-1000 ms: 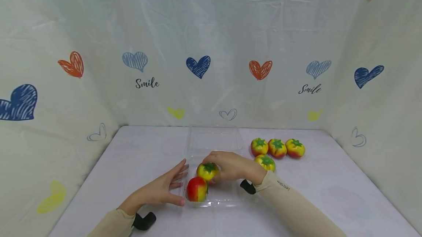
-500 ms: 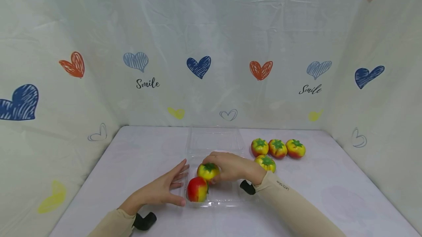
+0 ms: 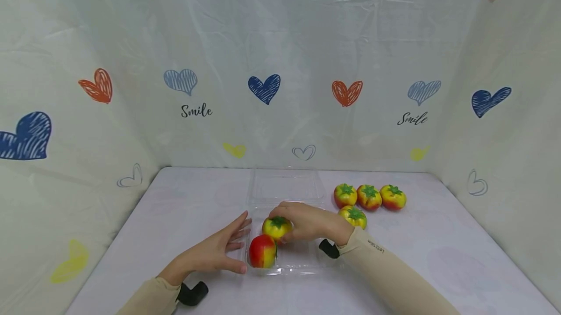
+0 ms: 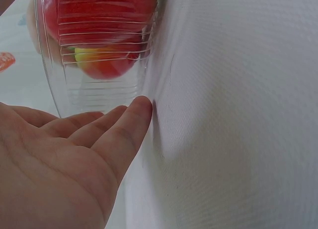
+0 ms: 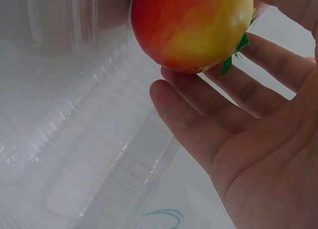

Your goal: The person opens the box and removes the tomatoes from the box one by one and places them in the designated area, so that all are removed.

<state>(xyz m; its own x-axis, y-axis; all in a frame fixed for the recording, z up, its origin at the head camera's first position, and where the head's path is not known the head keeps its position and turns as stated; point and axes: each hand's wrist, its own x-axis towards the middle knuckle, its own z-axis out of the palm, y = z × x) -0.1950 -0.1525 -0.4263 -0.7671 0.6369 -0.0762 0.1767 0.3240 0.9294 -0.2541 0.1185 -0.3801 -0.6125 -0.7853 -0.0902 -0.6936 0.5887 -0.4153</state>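
2 tomatoes [image 3: 263, 250] crowd tray [image 3: 302, 268] left edge.

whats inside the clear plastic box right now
Two toy tomatoes: a red one lying at the left wall, and another gripped by the right hand, which covers its far side.

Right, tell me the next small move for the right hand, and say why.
Probably let go of the tomato and draw back. The right hand has it inside the clear tray, beside the red one already lying there, while the left hand rests flat against the tray's side. Four more tomatoes wait on the table.
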